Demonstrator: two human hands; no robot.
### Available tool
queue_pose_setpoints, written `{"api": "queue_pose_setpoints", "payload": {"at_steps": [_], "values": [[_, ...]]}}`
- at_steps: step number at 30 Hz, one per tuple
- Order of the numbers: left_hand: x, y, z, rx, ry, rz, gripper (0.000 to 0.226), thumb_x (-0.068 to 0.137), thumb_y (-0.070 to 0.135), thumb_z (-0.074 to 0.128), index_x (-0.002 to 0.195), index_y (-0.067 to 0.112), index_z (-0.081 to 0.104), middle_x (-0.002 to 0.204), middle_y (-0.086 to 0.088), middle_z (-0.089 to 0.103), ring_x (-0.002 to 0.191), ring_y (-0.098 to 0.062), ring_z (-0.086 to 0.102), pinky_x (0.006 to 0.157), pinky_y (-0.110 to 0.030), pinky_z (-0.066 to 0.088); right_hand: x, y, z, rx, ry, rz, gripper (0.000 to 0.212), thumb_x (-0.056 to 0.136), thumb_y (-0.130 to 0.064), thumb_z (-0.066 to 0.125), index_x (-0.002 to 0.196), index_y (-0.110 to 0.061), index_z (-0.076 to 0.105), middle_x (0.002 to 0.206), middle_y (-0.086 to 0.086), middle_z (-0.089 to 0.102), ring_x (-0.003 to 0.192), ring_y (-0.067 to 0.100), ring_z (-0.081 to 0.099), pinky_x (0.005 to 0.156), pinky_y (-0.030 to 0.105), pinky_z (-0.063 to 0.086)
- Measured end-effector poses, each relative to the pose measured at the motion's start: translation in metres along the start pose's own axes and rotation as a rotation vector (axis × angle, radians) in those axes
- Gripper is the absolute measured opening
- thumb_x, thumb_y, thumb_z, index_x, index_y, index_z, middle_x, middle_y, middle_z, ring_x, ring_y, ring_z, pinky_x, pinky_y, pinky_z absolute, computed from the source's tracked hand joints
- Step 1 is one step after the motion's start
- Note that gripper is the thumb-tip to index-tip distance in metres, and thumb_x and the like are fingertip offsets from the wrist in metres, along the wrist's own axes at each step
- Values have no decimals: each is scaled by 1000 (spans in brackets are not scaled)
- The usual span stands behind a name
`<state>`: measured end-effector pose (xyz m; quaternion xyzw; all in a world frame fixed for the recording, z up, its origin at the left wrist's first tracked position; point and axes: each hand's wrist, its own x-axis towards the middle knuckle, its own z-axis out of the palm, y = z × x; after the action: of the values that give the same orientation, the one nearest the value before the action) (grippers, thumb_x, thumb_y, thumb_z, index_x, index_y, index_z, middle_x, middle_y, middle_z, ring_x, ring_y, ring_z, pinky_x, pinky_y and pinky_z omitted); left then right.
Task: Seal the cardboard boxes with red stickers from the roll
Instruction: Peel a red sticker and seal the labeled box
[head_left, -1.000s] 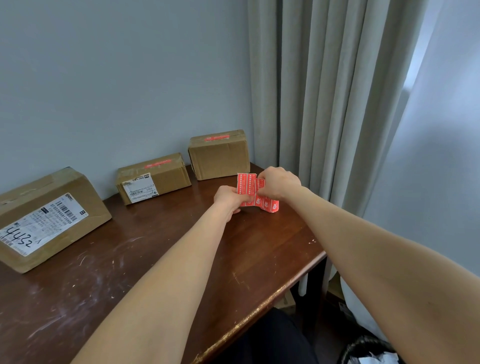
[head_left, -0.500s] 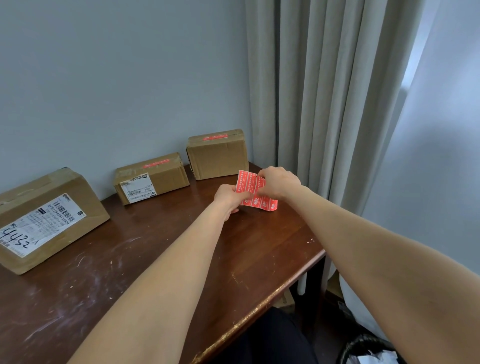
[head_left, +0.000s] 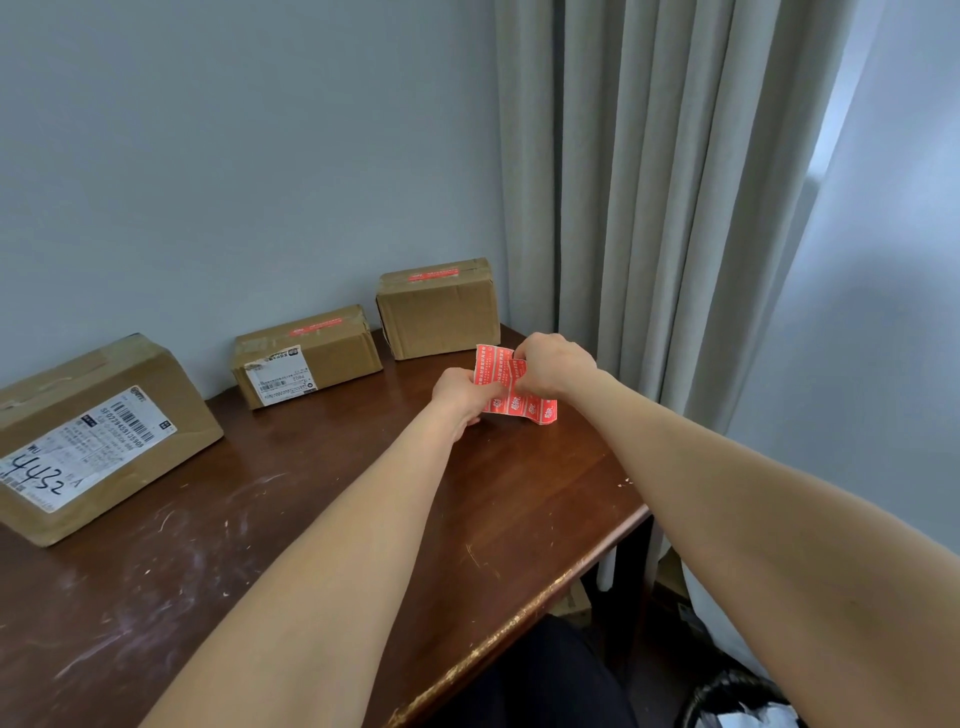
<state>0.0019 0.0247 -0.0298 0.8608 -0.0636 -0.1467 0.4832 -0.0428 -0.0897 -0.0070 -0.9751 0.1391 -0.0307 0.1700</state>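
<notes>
Both hands hold a strip of red stickers (head_left: 511, 391) above the far right part of the wooden table (head_left: 322, 519). My left hand (head_left: 462, 395) grips its left edge. My right hand (head_left: 553, 364) pinches the strip near its top. Three cardboard boxes stand along the wall. The right box (head_left: 439, 312) and the middle box (head_left: 311, 358) each carry a red sticker on top. The large left box (head_left: 98, 436) shows a white shipping label and no red sticker that I can see.
Grey curtains (head_left: 649, 208) hang right behind the table's far right corner. The table's front edge runs diagonally at the lower right. A dark bin (head_left: 737, 701) stands on the floor at the bottom right.
The sticker strip has shifted slightly between my hands, its upper part now tilted more upright. My hands stay in nearly the same place.
</notes>
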Motion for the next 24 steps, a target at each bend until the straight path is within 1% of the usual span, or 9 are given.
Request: {"api": "queue_pose_setpoints", "payload": {"at_steps": [2, 5, 8, 12, 14, 16, 19, 21, 24], "values": [[0, 0, 1, -9, 9, -7, 37, 89, 26, 66, 121, 9, 58, 103, -5, 62, 88, -16, 57, 76, -25, 48, -1, 0, 0, -6, 4, 4, 34, 91, -33, 62, 120, -15, 59, 109, 7, 66, 93, 23, 66, 80, 33, 55], [1, 0, 3, -12, 22, -20, 34, 88, 25, 66, 117, 9, 58, 96, -3, 59, 85, -15, 56, 75, -25, 48, -1, -1, -1, -6, 7, 10, 38, 90, -33, 63, 123, -14, 59, 109, 7, 65, 93, 23, 66, 80, 34, 56], [3, 0, 3, -19, 29, -39, 31, 88, 24, 67, 114, 10, 59, 101, -5, 62, 85, -15, 57, 75, -25, 47, 0, -2, -1, -4, 1, 10, 44, 90, -30, 64, 130, -14, 56, 114, 8, 65, 96, 24, 66, 79, 34, 56], [3, -2, -1, -37, -1, -43, 38, 84, 21, 70, 118, 8, 59, 112, -8, 64, 96, -18, 59, 78, -26, 49, 1, -1, -1, 14, 2, 20, 43, 90, -29, 65, 130, -14, 57, 111, 8, 66, 92, 23, 67, 78, 33, 56], [3, -2, -3, -35, -30, -41, 39, 81, 19, 74, 116, 8, 61, 110, -9, 65, 94, -17, 60, 75, -26, 49, 1, -1, -1, 19, 2, 27, 41, 89, -27, 66, 127, -13, 59, 109, 8, 67, 90, 22, 68, 78, 34, 57], [2, -1, -4, -13, -52, -31, 39, 78, 17, 77, 113, 8, 62, 103, -7, 65, 90, -17, 60, 72, -26, 49, 1, -1, -1, 17, 4, 28, 39, 89, -26, 66, 126, -13, 61, 107, 8, 67, 88, 22, 68, 77, 33, 57], [3, -2, -2, 17, -35, -11, 37, 75, 14, 79, 108, 10, 62, 102, -7, 63, 92, -18, 59, 75, -28, 50, 0, -1, -2, 19, -2, 21, 41, 90, -28, 65, 128, -13, 58, 110, 8, 67, 91, 22, 68, 75, 31, 55], [5, -3, 0, 25, -20, -1, 33, 75, 14, 79, 103, 11, 63, 103, -7, 63, 92, -17, 58, 78, -29, 51, 0, 0, -2, 21, -10, 17, 45, 90, -31, 65, 131, -14, 56, 113, 7, 66, 95, 22, 67, 78, 32, 55], [7, -3, 2, 31, -4, 2, 35, 76, 17, 78, 107, 11, 63, 101, -5, 62, 91, -17, 58, 80, -29, 51, 1, 0, -2, 13, -16, 13, 46, 89, -33, 66, 131, -15, 55, 114, 7, 65, 96, 22, 66, 78, 31, 55]]}}
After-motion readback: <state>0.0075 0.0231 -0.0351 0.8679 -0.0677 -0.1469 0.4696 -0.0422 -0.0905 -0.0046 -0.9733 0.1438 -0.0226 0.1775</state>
